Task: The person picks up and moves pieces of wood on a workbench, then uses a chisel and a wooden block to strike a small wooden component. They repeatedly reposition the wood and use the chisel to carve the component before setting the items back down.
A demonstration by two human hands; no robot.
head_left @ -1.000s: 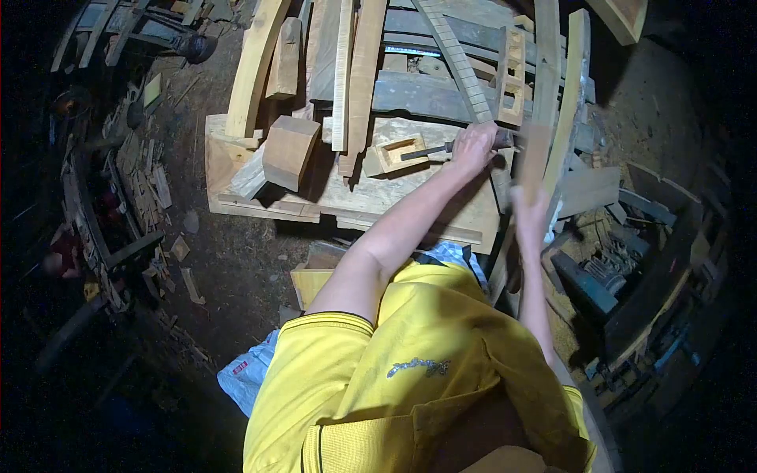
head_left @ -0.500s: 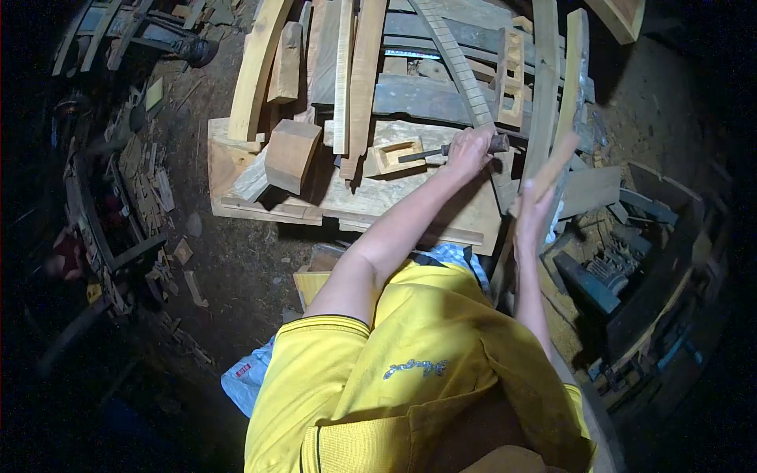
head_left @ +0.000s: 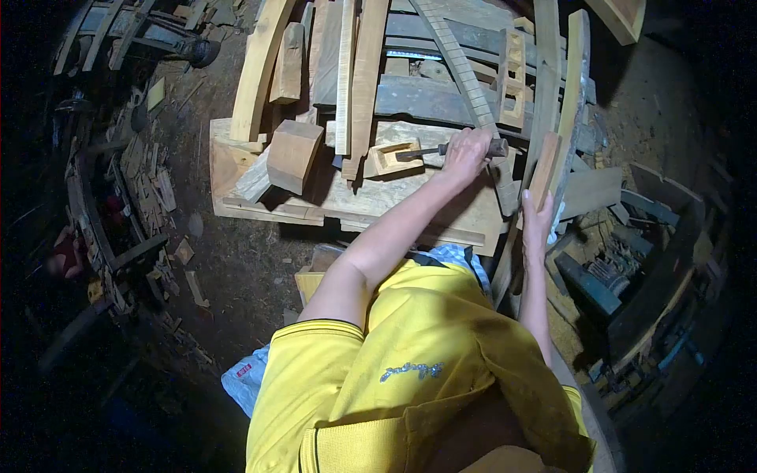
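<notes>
My left hand [head_left: 467,154] is wrapped round the handle of a chisel [head_left: 426,152]. The chisel lies nearly level, its blade pointing left into the hollow of a small light wooden block [head_left: 388,158]. To the right, my right hand [head_left: 537,219] grips the lower end of a flat wooden bar [head_left: 544,169], which stands out upward from the fingers, apart from the chisel handle. Under the block is a pale wooden board [head_left: 449,206].
A large angular wood block [head_left: 293,156] sits on the left of the board. Long curved planks [head_left: 366,79] extend behind. A slotted wooden piece [head_left: 512,79] lies at the back right. Wood scraps [head_left: 164,189] litter the floor at left.
The wooden bar in my right hand has swung from tilted right to more upright, slightly left. My left hand and the chisel have shifted only slightly.
</notes>
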